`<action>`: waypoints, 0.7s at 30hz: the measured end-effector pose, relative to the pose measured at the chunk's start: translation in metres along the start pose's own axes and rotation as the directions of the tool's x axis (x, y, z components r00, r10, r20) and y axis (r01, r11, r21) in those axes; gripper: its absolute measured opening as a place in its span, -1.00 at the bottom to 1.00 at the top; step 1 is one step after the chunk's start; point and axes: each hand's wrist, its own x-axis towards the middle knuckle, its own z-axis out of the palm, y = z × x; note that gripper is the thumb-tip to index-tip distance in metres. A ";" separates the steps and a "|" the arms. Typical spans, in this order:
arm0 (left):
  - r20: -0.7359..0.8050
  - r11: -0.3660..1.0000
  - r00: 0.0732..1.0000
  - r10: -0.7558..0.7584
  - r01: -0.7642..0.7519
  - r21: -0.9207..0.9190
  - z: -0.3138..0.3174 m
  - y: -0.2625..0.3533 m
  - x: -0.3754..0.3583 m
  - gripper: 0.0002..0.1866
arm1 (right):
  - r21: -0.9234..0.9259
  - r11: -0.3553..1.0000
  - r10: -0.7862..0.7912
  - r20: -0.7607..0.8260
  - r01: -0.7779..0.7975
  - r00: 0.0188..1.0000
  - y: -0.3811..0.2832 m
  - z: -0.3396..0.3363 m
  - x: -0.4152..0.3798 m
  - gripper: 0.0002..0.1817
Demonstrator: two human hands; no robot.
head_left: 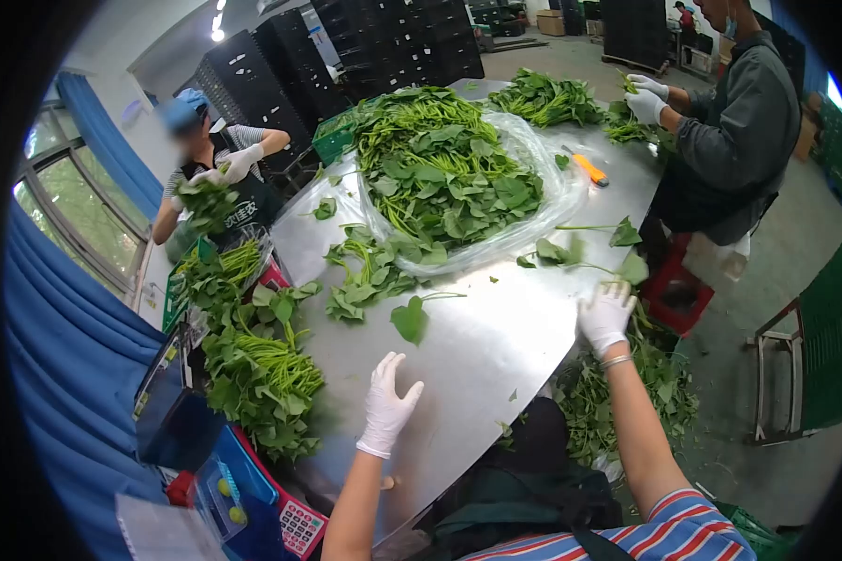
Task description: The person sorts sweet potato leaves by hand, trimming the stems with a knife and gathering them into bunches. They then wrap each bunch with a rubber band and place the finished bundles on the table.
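My left hand (388, 404), in a white glove, hovers at or just above the metal table (482, 341) with thumb and fingers apart, holding nothing. My right hand (608, 316), also gloved, is at the table's right edge, fingers spread and palm down. Just beyond it lie loose leafy stems (571, 251), partly blurred. A single leaf (409, 321) rests on the metal past my left hand. A large heap of leafy greens (449, 173) sits in an opened clear plastic bag (559, 192). Bundled greens (269, 369) are stacked along the left side.
Two co-workers, one at far left (220, 173) and one at right (739, 122), hold greens in gloved hands. An orange-handled tool (590, 170) lies by the bag. A keypad device (301, 525) stands lower left. More greens (641, 393) lie below the right edge, near a red crate (674, 290).
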 end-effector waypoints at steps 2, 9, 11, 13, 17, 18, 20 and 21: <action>-0.067 1.000 0.997 0.024 -0.025 -0.007 0.023 0.003 0.001 -0.27 | -0.045 0.997 0.066 0.110 -0.061 0.992 0.015 -0.039 0.000 -0.48; -0.040 0.958 0.998 0.057 -0.043 0.285 0.077 0.017 0.027 -0.20 | 0.457 0.551 -0.610 -0.351 0.699 0.710 -0.126 -0.046 0.023 -0.70; -0.026 0.961 0.999 0.040 -0.031 0.273 0.077 0.019 0.029 -0.20 | 0.242 0.564 -0.621 -0.506 0.790 0.598 -0.159 -0.015 0.046 -0.63; -0.036 0.963 0.998 0.050 -0.038 0.265 0.078 0.016 0.028 -0.20 | 0.181 0.567 -0.664 -0.477 0.804 0.576 -0.177 0.030 0.072 -0.66; -0.093 0.965 0.995 0.041 -0.016 0.261 0.082 0.019 0.027 -0.21 | 0.583 0.604 -0.561 -0.175 0.544 0.809 -0.199 0.032 0.070 -0.75; -0.094 0.965 0.995 0.024 0.002 0.261 0.080 0.022 0.028 -0.22 | 0.635 0.585 -0.507 -0.200 0.505 0.839 -0.199 0.027 0.063 -0.73; -0.117 0.963 0.993 0.034 -0.001 0.270 0.079 0.021 0.027 -0.23 | 0.749 0.531 -0.456 -0.141 0.396 0.879 -0.193 0.019 0.039 -0.67; -0.124 0.961 0.991 0.050 -0.014 0.278 0.081 0.021 0.026 -0.24 | 0.771 0.532 -0.469 -0.075 0.350 0.880 -0.183 0.002 0.021 -0.63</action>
